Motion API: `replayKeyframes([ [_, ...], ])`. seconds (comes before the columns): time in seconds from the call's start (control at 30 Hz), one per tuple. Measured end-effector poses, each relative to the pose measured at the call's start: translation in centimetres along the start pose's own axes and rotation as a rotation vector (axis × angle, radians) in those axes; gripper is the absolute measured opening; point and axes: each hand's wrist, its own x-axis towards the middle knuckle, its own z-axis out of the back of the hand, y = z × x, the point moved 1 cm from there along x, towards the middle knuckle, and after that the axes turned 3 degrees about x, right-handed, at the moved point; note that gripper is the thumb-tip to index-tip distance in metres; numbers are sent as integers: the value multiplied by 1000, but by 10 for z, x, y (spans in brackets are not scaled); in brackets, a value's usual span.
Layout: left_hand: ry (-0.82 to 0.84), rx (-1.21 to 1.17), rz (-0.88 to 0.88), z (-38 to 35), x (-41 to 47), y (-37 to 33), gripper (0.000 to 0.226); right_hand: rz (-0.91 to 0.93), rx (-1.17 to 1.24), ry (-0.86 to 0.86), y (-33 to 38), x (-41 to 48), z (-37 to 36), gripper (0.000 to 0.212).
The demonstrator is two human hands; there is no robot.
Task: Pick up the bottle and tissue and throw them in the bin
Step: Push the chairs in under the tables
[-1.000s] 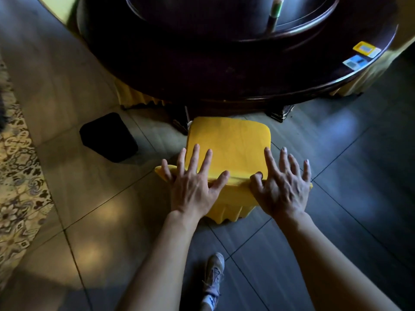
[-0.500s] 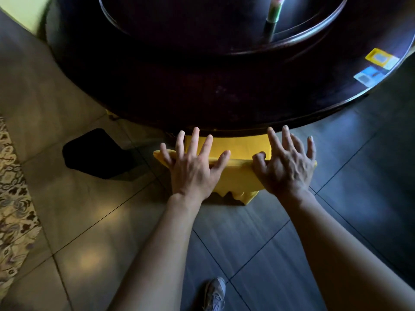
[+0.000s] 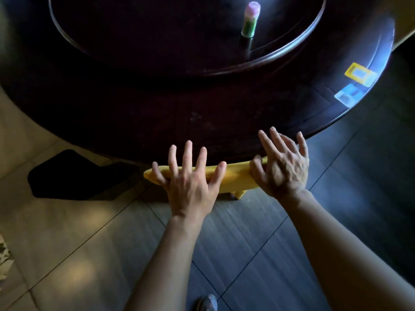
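A flat black angular shape (image 3: 67, 176) lies on the glossy tiled floor (image 3: 74, 239) at left, beside the round dark polished wooden table (image 3: 202, 113). The left hand (image 3: 190, 185) and the right hand (image 3: 284, 167), fingers spread and flat, palms pressing without clenching, rest on the yellow fabric-covered chair (image 3: 233, 178), most of which sits under the table edge. A slim cylindrical bottle (image 3: 251, 20), green-bodied with a pink top, stands upright on the raised turntable (image 3: 157, 41), well apart from both hands; yellow and blue cards (image 3: 352, 85) lie near the right rim.
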Motion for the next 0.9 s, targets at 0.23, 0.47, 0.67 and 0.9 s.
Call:
replayKeyframes([
  [0.23,82,23,58,6,3,-22,74,56,37,53,-22,14,3,65],
  [0.47,336,72,167,26,-2,-57,81,84,93,280,-35,14,23,79],
  [0.67,332,73,-76,40,-3,-199,94,-152,151,303,-157,-12,85,81],
  [0.9,234,-17,-393,45,11,-391,84,-465,18,130,-340,-28,185,88],
])
